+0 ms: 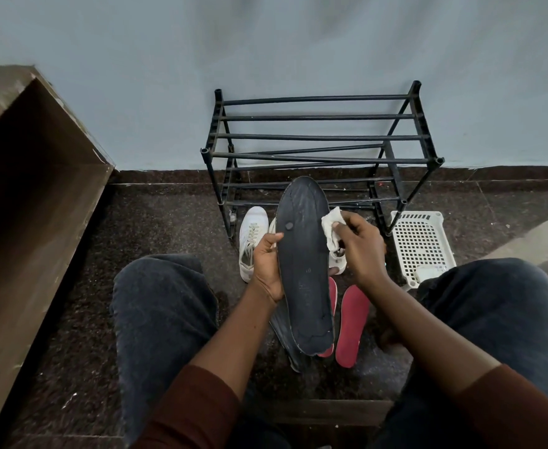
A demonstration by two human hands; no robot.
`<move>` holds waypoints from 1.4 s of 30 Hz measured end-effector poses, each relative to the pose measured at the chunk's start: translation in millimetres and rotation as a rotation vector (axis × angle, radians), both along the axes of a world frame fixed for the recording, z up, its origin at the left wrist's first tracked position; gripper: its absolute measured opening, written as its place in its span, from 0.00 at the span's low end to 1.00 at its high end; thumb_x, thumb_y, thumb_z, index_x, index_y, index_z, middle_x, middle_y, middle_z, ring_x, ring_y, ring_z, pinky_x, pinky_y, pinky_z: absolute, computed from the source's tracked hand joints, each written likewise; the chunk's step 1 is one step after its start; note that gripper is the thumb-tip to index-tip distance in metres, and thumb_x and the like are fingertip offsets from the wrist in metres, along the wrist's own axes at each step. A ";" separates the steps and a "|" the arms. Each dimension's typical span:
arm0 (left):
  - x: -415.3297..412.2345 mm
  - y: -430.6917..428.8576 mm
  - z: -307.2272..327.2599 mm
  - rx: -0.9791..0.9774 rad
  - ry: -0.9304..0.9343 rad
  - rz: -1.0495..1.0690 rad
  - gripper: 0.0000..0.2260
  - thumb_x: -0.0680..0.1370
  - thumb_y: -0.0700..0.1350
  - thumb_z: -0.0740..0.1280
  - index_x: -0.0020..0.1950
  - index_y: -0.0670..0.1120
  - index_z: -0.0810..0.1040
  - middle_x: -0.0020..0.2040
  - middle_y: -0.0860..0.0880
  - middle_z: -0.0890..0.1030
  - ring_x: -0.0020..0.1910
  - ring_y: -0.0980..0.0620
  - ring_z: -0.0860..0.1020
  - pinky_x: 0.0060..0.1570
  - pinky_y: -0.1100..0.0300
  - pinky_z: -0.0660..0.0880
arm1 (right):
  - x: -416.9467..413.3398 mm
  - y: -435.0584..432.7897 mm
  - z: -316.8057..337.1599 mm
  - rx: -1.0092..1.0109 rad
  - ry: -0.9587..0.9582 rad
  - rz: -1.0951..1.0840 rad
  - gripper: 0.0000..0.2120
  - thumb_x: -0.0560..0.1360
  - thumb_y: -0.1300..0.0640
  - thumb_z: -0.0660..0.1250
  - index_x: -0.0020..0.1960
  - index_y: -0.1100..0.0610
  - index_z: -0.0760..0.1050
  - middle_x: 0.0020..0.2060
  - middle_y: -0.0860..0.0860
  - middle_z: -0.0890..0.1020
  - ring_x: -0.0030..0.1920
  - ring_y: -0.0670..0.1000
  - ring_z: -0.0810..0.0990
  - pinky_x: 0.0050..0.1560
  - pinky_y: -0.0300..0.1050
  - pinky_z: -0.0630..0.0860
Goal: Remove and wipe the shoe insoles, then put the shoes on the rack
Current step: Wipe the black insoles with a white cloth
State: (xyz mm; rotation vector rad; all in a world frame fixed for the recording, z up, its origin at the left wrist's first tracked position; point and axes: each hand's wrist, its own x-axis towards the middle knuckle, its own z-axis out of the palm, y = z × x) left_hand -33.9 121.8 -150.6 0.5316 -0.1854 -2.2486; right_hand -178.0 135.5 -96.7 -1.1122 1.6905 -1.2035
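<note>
Left hand (pixel 268 264) grips the edge of a black insole (pixel 303 264), holding it toe-up above the floor between the knees. Right hand (pixel 360 247) pinches a white cloth (pixel 331 230) against the insole's right edge. Beyond the left hand lies a white shoe (pixel 251 241); a second is mostly hidden behind the insole. Below the right hand lie two red insoles (pixel 352 325). Past both hands stands the rack (pixel 318 153); right of it, a white basket (pixel 423 244).
</note>
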 end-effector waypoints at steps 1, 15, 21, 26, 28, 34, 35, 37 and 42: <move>-0.2 -0.2 -0.8 0.003 0.015 -0.028 0.25 0.73 0.56 0.58 0.61 0.40 0.78 0.53 0.39 0.81 0.49 0.39 0.81 0.50 0.34 0.76 | 0.3 0.1 1.0 0.005 -0.001 0.008 0.11 0.75 0.61 0.63 0.44 0.46 0.78 0.37 0.48 0.82 0.33 0.40 0.76 0.36 0.34 0.71; -1.4 -1.7 -9.0 -0.004 -0.091 0.013 0.37 0.76 0.70 0.49 0.58 0.43 0.81 0.57 0.39 0.81 0.56 0.41 0.79 0.60 0.44 0.73 | 21.6 -25.1 8.5 -0.228 0.614 0.393 0.16 0.79 0.60 0.59 0.65 0.61 0.72 0.54 0.59 0.74 0.51 0.53 0.73 0.47 0.33 0.61; -3.3 -3.5 -13.0 0.057 -0.142 0.077 0.28 0.78 0.59 0.58 0.72 0.43 0.68 0.68 0.39 0.72 0.66 0.43 0.72 0.69 0.49 0.65 | 45.1 -33.2 -2.6 -0.197 0.778 0.517 0.14 0.78 0.60 0.59 0.62 0.61 0.75 0.52 0.60 0.76 0.52 0.61 0.73 0.53 0.52 0.70; -0.2 -4.8 -20.2 0.125 -0.235 0.095 0.32 0.76 0.60 0.60 0.73 0.41 0.67 0.71 0.38 0.68 0.70 0.42 0.69 0.71 0.49 0.63 | 44.4 -6.9 -12.2 -0.259 0.784 0.604 0.09 0.70 0.67 0.67 0.47 0.62 0.83 0.43 0.58 0.82 0.44 0.59 0.80 0.46 0.51 0.77; 0.4 -4.3 -24.4 0.132 -0.335 0.080 0.30 0.77 0.63 0.57 0.66 0.41 0.76 0.67 0.37 0.73 0.66 0.42 0.73 0.68 0.49 0.67 | 40.2 0.4 -17.6 -0.274 0.757 0.657 0.08 0.65 0.70 0.69 0.41 0.62 0.83 0.38 0.57 0.83 0.38 0.58 0.81 0.42 0.50 0.79; -3.3 -5.8 -29.5 0.117 -0.322 0.031 0.31 0.81 0.61 0.50 0.41 0.44 0.86 0.42 0.43 0.84 0.43 0.48 0.84 0.49 0.54 0.77 | 35.0 -4.5 -19.8 -0.208 0.718 0.660 0.08 0.62 0.71 0.69 0.38 0.62 0.83 0.37 0.56 0.83 0.38 0.57 0.82 0.40 0.48 0.79; -4.6 -5.9 -29.5 0.131 -0.309 0.024 0.29 0.80 0.60 0.52 0.41 0.43 0.86 0.41 0.42 0.84 0.42 0.47 0.83 0.49 0.54 0.77 | 35.2 -8.8 -19.5 -0.226 0.725 0.649 0.08 0.62 0.71 0.69 0.38 0.62 0.83 0.37 0.57 0.83 0.37 0.57 0.82 0.39 0.48 0.79; -7.4 -3.9 -27.7 0.141 -0.310 0.008 0.26 0.80 0.59 0.53 0.45 0.42 0.84 0.41 0.41 0.83 0.42 0.46 0.83 0.48 0.55 0.77 | 35.4 -19.5 -17.2 -0.221 0.740 0.608 0.07 0.64 0.70 0.70 0.39 0.63 0.83 0.40 0.58 0.82 0.41 0.59 0.81 0.42 0.52 0.79; -11.2 -0.8 -19.8 0.150 -0.319 -0.018 0.24 0.80 0.58 0.54 0.54 0.41 0.80 0.48 0.40 0.82 0.47 0.45 0.82 0.54 0.52 0.74 | 35.2 -33.3 -12.2 -0.220 0.736 0.448 0.07 0.67 0.70 0.67 0.42 0.64 0.82 0.43 0.60 0.82 0.44 0.60 0.81 0.45 0.54 0.78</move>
